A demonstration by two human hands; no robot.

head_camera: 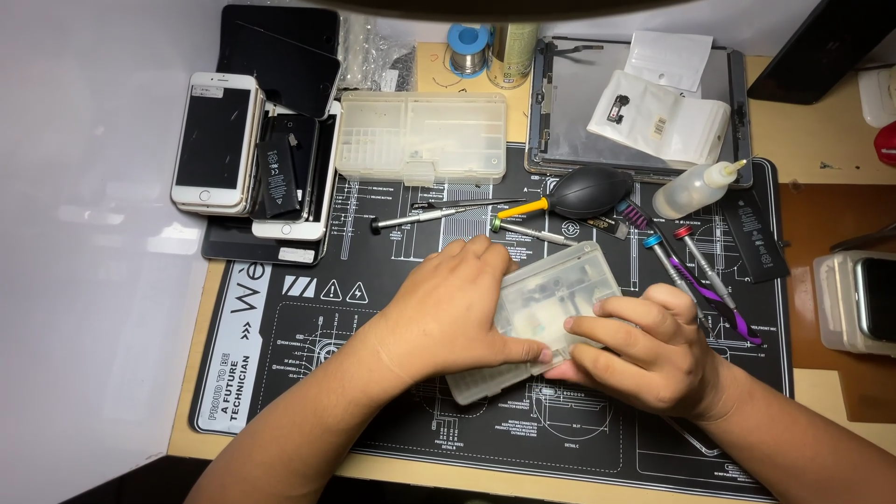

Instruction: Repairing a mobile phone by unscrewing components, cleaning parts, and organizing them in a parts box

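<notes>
Both of my hands grip a small translucent plastic parts box (pixel 551 303) that lies tilted on the black work mat (pixel 308 299). My left hand (pixel 448 313) covers the box's left end, thumb along its near edge. My right hand (pixel 644 350) holds the near right corner, fingers curled over the lid. Small parts show dimly through the plastic.
Several screwdrivers (pixel 425 217) lie above the box, more (pixel 695 271) to its right beside purple tweezers. A black air blower (pixel 588 191), squeeze bottle (pixel 695 189), larger clear organizer (pixel 420 137), stacked phones (pixel 252 154), tablet frame (pixel 635 103) and loose battery (pixel 758 235) ring the mat.
</notes>
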